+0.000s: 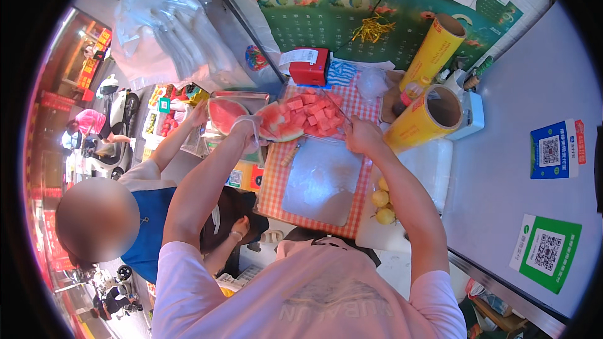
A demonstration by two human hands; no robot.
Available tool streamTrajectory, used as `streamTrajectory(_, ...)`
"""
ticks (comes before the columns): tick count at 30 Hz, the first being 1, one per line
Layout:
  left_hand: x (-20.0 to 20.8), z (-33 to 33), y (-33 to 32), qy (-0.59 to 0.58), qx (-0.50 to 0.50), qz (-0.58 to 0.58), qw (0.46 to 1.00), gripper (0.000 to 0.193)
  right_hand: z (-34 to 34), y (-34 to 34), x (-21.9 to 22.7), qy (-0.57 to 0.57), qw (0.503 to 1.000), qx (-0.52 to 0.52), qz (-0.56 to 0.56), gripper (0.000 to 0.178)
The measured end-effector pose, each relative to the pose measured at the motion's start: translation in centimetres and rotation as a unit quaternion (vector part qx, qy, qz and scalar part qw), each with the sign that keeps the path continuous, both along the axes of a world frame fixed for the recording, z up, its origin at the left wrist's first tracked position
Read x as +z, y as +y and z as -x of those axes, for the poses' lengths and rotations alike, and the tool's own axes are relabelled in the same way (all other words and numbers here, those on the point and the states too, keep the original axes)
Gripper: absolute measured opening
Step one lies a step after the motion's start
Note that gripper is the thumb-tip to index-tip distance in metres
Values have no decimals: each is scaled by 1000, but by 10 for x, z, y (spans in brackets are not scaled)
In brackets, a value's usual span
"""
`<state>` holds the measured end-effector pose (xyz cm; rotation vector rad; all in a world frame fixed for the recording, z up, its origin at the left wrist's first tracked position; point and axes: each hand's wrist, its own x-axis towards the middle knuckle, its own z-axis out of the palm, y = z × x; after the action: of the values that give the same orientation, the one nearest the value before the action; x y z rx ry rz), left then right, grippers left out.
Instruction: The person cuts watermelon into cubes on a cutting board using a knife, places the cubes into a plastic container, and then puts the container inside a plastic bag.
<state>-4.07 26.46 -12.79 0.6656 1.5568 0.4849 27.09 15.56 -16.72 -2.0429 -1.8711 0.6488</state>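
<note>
My left hand (244, 130), in a thin clear plastic glove, grips the left end of a cut watermelon piece (282, 124) with red flesh and a pale green rind. Its fingertips are partly hidden. In my right hand (364, 135) is a knife (335, 104), its thin blade slanting up and left over a pile of watermelon cubes (314, 113). These lie at the far part of a table with a red-checked cloth (273, 179). Nearer me lies a shiny flat board (323, 182). Just left of my left hand is another watermelon piece (226, 115).
Another person's hand (198, 113) reaches beside that left piece. A red box-shaped device (309, 66) stands at the back. Two yellow film rolls (433, 50) stand at the right, with pale yellow fruits (382, 199) nearer me. Clear plastic bags (166, 31) hang at upper left.
</note>
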Motion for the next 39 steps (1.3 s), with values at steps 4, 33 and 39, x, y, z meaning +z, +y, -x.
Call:
streamTrajectory(4,-5,15,-5,-31,-36,-10,999,29,25,-29,19,117,989,87,18,33)
streamTrajectory(33,-26,-2,-31,-3,39,-100,994,23,45,-42,29,61,996,25,57,37)
streamTrajectory(39,-11,4,-56,-30,13,-168,985,16,54,-39,35,0,989,128,72,38)
